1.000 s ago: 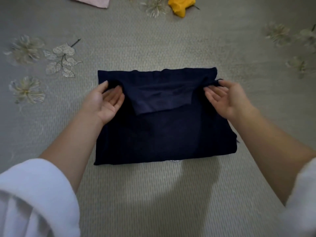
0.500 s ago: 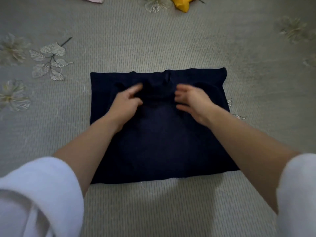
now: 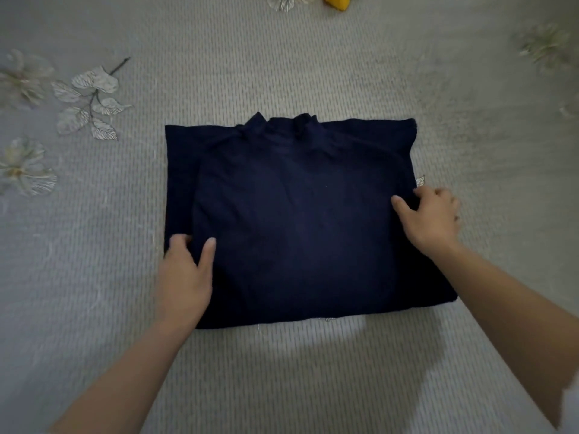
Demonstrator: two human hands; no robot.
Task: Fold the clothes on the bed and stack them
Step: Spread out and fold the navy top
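On the bed (image 3: pixel 94 308), the left hand (image 3: pixel 183 277) closes its grip on the near-left edge of the navy top (image 3: pixel 297 220), thumb over the cloth. The top lies folded flat mid-bed, collar at the far side. The right hand (image 3: pixel 434 217) pinches its right edge, fingers curled.

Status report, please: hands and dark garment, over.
Left hand grips left edge of folded navy fabric garment; right hand grips right edge. Lies flat on grey ribbed bedspread. Nothing atop garment.
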